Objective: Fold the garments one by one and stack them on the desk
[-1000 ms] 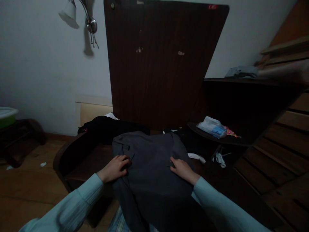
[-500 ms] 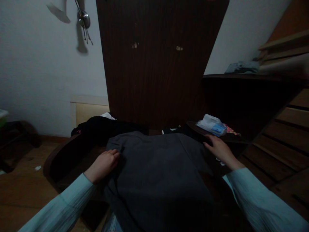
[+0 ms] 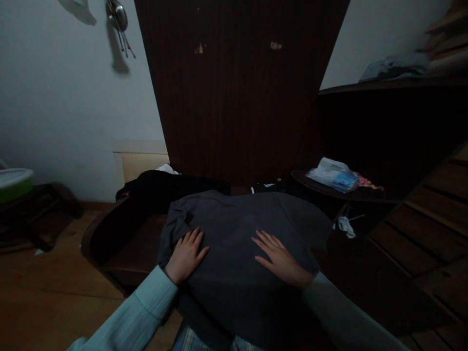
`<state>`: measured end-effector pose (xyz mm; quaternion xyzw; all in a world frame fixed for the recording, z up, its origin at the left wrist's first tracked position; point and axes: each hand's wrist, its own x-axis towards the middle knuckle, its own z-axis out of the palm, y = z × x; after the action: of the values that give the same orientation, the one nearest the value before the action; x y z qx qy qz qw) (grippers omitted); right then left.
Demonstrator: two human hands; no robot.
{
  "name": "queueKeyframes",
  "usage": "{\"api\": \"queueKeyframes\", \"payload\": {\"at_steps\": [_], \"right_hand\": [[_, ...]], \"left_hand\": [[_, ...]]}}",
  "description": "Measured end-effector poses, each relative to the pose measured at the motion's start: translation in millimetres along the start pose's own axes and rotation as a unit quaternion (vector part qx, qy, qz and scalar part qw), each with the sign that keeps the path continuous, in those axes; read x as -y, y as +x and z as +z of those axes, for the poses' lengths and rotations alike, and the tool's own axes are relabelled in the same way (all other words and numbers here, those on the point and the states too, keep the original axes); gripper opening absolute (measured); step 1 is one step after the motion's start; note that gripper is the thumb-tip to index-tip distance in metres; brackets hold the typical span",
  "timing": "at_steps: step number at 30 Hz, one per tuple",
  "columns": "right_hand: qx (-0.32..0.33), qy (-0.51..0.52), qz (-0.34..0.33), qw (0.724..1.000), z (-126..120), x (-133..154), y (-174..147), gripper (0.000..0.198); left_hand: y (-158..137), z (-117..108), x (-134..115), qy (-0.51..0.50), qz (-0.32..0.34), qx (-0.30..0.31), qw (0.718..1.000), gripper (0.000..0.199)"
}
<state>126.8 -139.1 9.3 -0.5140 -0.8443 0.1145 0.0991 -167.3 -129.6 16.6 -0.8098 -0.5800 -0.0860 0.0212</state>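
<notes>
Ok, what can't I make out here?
Left hand, right hand: palms, hidden by the hands' backs, head view.
Cloth: underside, hidden by its upper face, head view.
Lamp shade: top, cut off by upper edge, head view.
Packet: any lettering, too small and blurred, head view.

It's dim in here. A pale wall (image 3: 54, 107) fills the upper left of the frame, a metal wall lamp (image 3: 117, 17) near its top edge. A tall dark wooden panel (image 3: 237, 112) rises top centre behind a curved-sided bench (image 3: 131, 256). Dark shelves (image 3: 395, 87) stand at right, wooden slats (image 3: 431, 190) beyond. Lower left, plank floor (image 3: 54, 302) shows; the shadowed shape above is probably a stool (image 3: 47, 202).
</notes>
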Motion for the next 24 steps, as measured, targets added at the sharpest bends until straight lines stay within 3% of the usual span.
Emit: {"api": "queueKeyframes", "payload": {"at_steps": [5,9,15,20,24], "right_hand": [[-0.006,-0.007,-0.002,1.0,2,-2,-1,0.054],[-0.006,-0.011,-0.001,1.0,1,-2,0,0.056],[0.001,-0.007,0.007,1.0,4,-4,0,0.056],[-0.005,-0.015,0.007,1.0,6,-6,0,0.056],[-0.007,-0.017,0.006,1.0,7,-6,1,0.055]], "left_hand": [[-10,-9,41,0.043,-0.04,-0.033,0.998,0.041],[-18,-20,77,0.085,-0.125,-0.013,0.989,0.041],[-36,-34,118,0.019,-0.203,-0.008,0.979,0.043],[-48,-43,129,-0.106,-0.161,-0.009,0.981,0.046],[-44,-51,140,-0.128,-0.142,-0.051,0.98,0.048]]}}
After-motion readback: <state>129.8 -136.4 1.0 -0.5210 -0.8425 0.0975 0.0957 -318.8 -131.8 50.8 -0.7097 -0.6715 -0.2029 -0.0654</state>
